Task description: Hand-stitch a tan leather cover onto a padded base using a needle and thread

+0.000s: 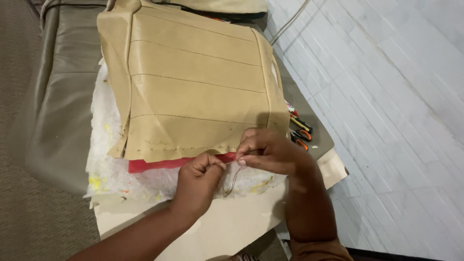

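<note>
A tan leather cushion cover (193, 82) with several stitched seams lies over white foam padding (108, 159), with a red strip (159, 164) showing under its near edge. My left hand (198, 181) is closed, pinching a dark thread (232, 181) that loops down just below the cover's near edge. Beside it, my right hand (268, 150) pinches the same thread against the seam at the cover's near right corner. Whether a needle is between the fingers is too small to tell.
Scissors with orange and black handles (300, 135) and a marker lie on the grey surface (309, 111) to the right of the cover. A grey leather piece (53, 111) lies at left, beige sheet material (232, 227) underneath, and white tiled floor (396, 121) at right.
</note>
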